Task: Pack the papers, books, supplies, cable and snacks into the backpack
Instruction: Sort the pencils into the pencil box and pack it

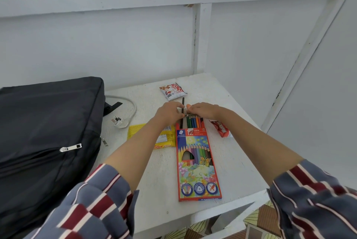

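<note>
The open far end of the pencil box [197,161], laid on the white surface [158,190] right of the black backpack [44,132], is pinched, as far as can be made out, by the left hand [170,112] and the right hand [203,110], with a snack packet [173,91] seen just beyond them.

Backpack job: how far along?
Done: no papers or books in view, perhaps already in the backpack. In hand: left hand and right hand work at the open end of the pencil box, pencils sticking out. To go: cable, yellow snack, red snack and white snack pack lie on the table.
</note>
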